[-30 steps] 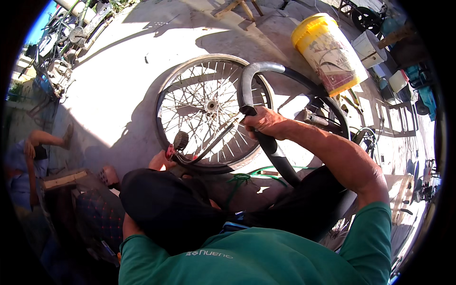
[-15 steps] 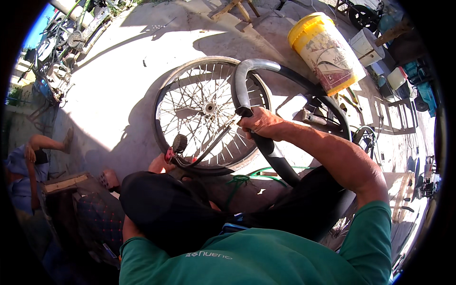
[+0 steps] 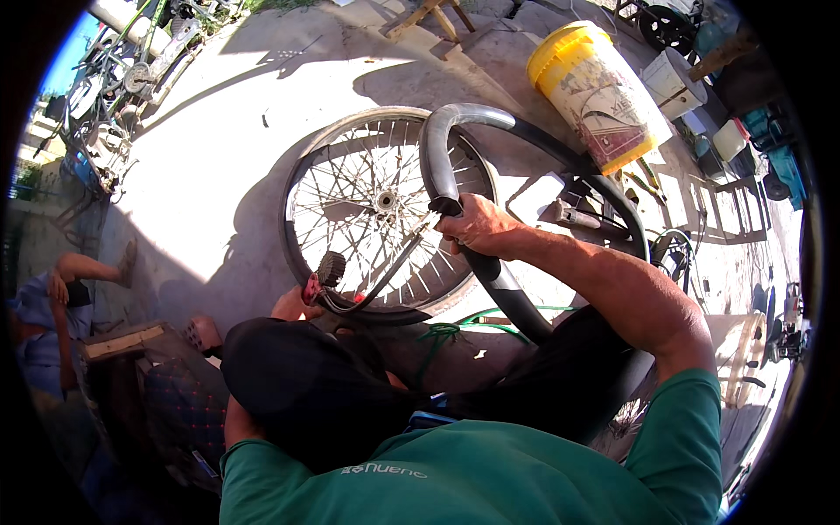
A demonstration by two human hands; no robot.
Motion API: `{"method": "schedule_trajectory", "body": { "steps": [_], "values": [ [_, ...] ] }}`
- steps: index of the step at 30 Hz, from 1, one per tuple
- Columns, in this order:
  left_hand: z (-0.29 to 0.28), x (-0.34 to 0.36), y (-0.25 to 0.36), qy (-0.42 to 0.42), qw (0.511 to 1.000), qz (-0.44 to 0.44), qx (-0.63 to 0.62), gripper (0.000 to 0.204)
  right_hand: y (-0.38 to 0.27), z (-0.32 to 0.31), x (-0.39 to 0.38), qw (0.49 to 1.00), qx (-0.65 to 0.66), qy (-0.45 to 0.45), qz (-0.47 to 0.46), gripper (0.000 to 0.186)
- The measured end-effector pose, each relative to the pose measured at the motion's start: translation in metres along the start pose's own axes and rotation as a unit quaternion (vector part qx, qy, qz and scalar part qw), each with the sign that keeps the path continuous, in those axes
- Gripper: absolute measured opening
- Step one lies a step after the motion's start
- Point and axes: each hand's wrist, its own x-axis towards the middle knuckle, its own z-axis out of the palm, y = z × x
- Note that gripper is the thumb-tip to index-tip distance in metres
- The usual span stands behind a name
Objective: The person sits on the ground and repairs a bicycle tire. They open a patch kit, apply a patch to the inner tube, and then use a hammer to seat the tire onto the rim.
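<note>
My right hand point(image 3: 477, 227) is closed around a black inner tube point(image 3: 444, 157) and the end of a hose at its valve, just over the wheel's right side. The tube looks rounded and full; it loops up, over to the right and back down behind my forearm to my lap. Low on the left, my left hand point(image 3: 296, 304) grips a tire inflator point(image 3: 311, 289) with red parts and a round dark gauge point(image 3: 331, 268). Its dark hose point(image 3: 394, 269) runs across the spokes to my right hand. The spoked bicycle wheel point(image 3: 385, 201) lies flat on the ground beneath.
A yellow-rimmed bucket point(image 3: 599, 101) leans at the upper right, near a white bucket point(image 3: 674, 83). Green hose point(image 3: 442, 331) lies before my knees. Bicycle parts point(image 3: 109, 144) pile up at far left. Another person's leg point(image 3: 92, 265) shows at the left, near a dark box point(image 3: 144, 367).
The tube's upper loop sits slightly further left. Both hands keep their grips in nearly the same places.
</note>
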Motion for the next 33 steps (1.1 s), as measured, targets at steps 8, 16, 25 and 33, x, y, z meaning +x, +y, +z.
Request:
{"method": "schedule_trajectory", "body": {
  "steps": [8, 16, 25, 33],
  "values": [
    [0.002, -0.001, 0.006, 0.021, 0.999, -0.022, 0.045, 0.059, -0.004, -0.001, -0.005, 1.000, 0.009, 0.007, -0.010, 0.040],
    [0.005, -0.002, -0.001, 0.009, 1.000, 0.017, -0.022, 0.067, -0.008, -0.002, -0.004, 1.000, -0.018, 0.008, -0.008, 0.047],
    [-0.095, -0.019, 0.076, -0.008, 0.993, 0.110, -0.034, 0.042, -0.010, 0.001, -0.004, 0.998, -0.036, 0.048, -0.009, 0.043],
    [-0.175, -0.077, 0.264, 0.078, 0.901, 0.398, 0.156, 0.057, -0.024, 0.003, 0.004, 0.996, -0.046, 0.078, -0.011, 0.047]
  ]
}}
